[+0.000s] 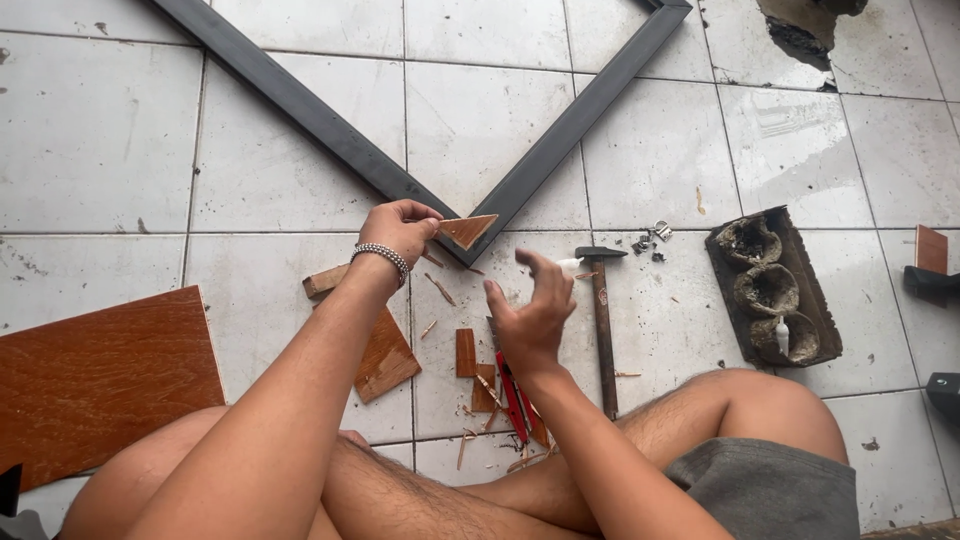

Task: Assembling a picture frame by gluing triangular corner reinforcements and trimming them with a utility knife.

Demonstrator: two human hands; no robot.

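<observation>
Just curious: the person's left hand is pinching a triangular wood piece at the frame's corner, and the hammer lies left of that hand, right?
Not quite: the head view shows the hammer right of the left hand, beyond the right hand. The triangular wood piece is pinched at the frame's corner.

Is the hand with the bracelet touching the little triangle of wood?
Touching. The head view shows the left hand pinching the triangular wood piece by its corner, at the dark frame corner.

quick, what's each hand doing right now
Left hand: closed, pinching a triangular wood piece at the dark frame corner.
Right hand: open, fingers spread, holding nothing.
</observation>
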